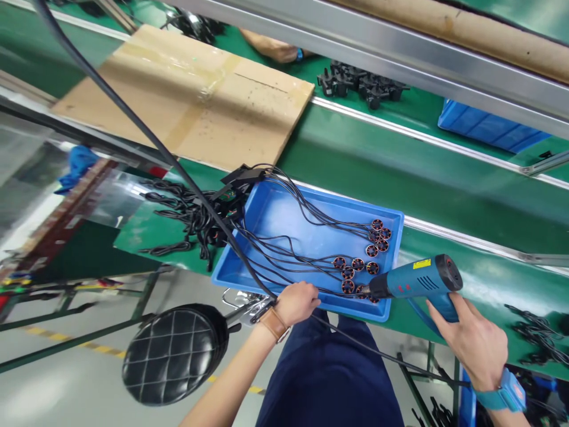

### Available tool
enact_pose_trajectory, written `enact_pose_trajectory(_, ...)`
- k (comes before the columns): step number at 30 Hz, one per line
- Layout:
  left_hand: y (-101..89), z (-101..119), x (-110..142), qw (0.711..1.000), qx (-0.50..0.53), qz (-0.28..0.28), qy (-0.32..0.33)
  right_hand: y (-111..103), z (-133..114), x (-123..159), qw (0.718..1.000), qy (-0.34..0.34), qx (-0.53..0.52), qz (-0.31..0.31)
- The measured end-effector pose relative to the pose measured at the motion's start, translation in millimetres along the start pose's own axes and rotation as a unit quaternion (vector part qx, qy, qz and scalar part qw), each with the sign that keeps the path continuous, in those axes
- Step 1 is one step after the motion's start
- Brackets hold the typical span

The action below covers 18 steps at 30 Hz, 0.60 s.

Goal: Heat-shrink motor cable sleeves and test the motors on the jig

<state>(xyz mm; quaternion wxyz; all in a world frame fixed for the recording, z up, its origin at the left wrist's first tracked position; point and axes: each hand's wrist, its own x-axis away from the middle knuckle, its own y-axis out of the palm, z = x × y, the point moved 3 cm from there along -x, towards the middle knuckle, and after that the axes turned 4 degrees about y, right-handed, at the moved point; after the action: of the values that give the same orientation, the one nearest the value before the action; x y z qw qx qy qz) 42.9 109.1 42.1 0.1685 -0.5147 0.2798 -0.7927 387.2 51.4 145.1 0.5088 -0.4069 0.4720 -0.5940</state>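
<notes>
My right hand (475, 341) grips the handle of a blue heat gun (415, 279), tilted with its metal nozzle pointing left, over the coils at the tray's front right corner. My left hand (297, 303) is closed at the front rim of the blue tray (311, 193), on a thin black cable (329, 291) that runs right toward the coils beneath the nozzle. Small round copper-wound motor coils (347, 273) lie in two groups in the tray, each on a black cable. Their other ends gather over the tray's left side.
Coiled black cables (191, 213) lie left of the tray, more (540, 335) at far right. Behind are a cardboard sheet (186, 95), black plastic parts (360, 83), a blue bin (491, 127) and another person's hand (275, 48). A thick cable (146, 130) hangs across; a black stool (175, 356) stands left.
</notes>
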Motion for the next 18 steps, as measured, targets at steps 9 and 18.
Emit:
enact_pose_trajectory(9, 4.6, -4.1, -5.6, 1.000, -0.028, -0.004, 0.010, 12.5, -35.1, -8.8, 0.999, -0.024, -0.038, 0.003)
enact_pose_trajectory(18, 3.9, -12.5, -3.9, 1.000, -0.018, -0.004, -0.017, 10.6, -38.1, -12.8, 0.999, -0.010, -0.041, 0.013)
